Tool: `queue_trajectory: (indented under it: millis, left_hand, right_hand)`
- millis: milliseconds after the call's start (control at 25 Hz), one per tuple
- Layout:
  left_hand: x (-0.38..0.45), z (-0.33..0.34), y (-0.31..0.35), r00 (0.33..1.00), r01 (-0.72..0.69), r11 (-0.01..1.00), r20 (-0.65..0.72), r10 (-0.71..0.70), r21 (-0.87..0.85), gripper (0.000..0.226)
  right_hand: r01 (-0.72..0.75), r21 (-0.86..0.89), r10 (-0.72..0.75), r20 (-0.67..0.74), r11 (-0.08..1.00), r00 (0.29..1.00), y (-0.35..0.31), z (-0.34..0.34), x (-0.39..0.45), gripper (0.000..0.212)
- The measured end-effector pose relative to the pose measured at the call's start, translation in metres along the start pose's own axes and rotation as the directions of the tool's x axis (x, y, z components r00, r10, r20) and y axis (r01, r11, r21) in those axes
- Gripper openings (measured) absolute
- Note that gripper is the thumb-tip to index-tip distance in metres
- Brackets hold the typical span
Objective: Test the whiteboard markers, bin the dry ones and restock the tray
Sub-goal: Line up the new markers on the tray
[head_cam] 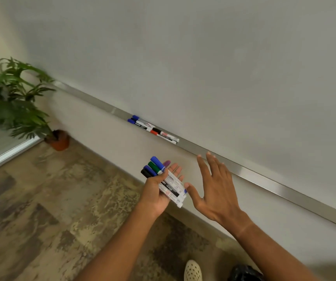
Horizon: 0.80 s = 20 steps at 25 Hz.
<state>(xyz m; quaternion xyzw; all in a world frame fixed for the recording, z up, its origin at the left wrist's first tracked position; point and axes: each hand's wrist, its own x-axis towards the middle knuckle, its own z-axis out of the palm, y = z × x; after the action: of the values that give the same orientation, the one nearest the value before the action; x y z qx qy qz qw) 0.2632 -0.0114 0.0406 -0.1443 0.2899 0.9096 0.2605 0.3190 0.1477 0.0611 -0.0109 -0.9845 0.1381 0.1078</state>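
tray markers (153, 129) are lying loose on the tray (264, 177), mid-left. left hand (159, 187) is gripping a marker bundle (166, 182), thumb only, so one could be slipping out. right hand (216, 186) is hovering, fingers spread, holding nothing, near the bundle.

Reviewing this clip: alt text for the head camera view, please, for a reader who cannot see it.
A person's left hand holds a bundle of capped markers below a whiteboard, while the open right hand hovers beside it. More markers lie on the board's metal tray; a potted plant stands at left.
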Motion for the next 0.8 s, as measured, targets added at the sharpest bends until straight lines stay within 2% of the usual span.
queue_trajectory:
  millis: [120, 400, 480, 560, 720, 800]
  left_hand:
    - [0.023, 0.003, 0.002, 0.999, -0.029, 1.0, -0.019, 0.029, -0.006, 0.038]
    - [0.088, 0.029, -0.001, 0.994, -0.07, 0.995, -0.086, 0.063, -0.076, 0.038]
    - [0.101, 0.033, 0.001, 0.993, -0.075, 0.996, -0.09, 0.07, -0.045, 0.035]
    - [0.112, 0.035, 0.003, 0.993, -0.073, 0.996, -0.098, 0.069, -0.045, 0.033]
    - [0.131, 0.034, 0.017, 0.992, -0.086, 0.993, -0.101, 0.078, -0.082, 0.035]
    - [0.141, 0.026, 0.026, 0.994, -0.069, 0.994, -0.09, 0.062, -0.086, 0.04]
  right_hand:
    - [0.031, 0.06, -0.033, 0.038, 0.998, 0.999, 0.009, 0.013, 0.03, 0.086]
    - [0.139, 0.188, -0.153, 0.066, 0.972, 0.986, 0.038, 0.029, 0.108, 0.046]
    - [0.195, 0.215, -0.206, 0.034, 0.957, 0.978, 0.042, 0.034, 0.127, 0.039]
    - [0.212, 0.259, -0.235, 0.062, 0.942, 0.97, 0.044, 0.039, 0.142, 0.037]
    - [0.183, 0.418, -0.275, 0.172, 0.89, 0.946, 0.042, 0.049, 0.17, 0.027]
    - [0.107, 0.485, -0.248, 0.236, 0.868, 0.94, 0.035, 0.056, 0.182, 0.022]
